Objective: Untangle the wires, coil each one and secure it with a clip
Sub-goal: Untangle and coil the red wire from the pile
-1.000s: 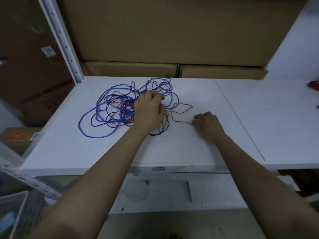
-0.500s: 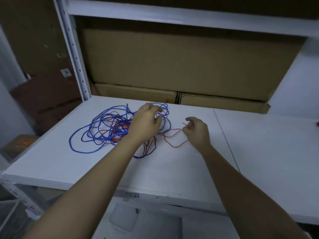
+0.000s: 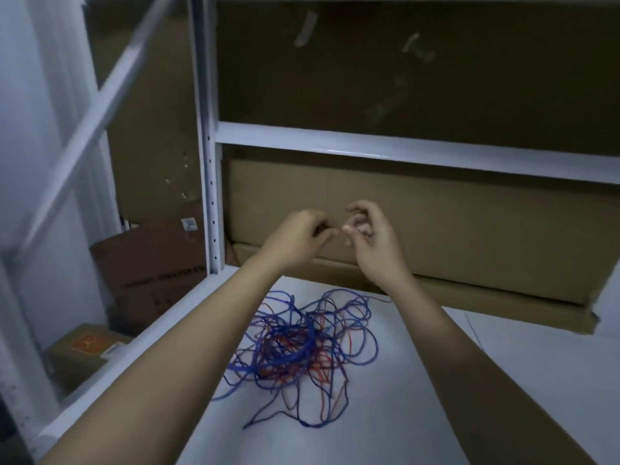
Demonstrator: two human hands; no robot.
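While both hands hover mid-frame | left hand (image 3: 298,234), right hand (image 3: 367,234): fingertips pinched close, held strand unclear | wires (image 3: 302,344): tangled, lower centre on shelf (image 3: 503,397) | coiled: none | clips: unseen

From my remote seat I see my left hand (image 3: 298,234) and right hand (image 3: 372,238) bare, with no gloves, rings, watch or bands, and both forearms uncovered all the way to the near edge of view, no sleeve reaching into sight.
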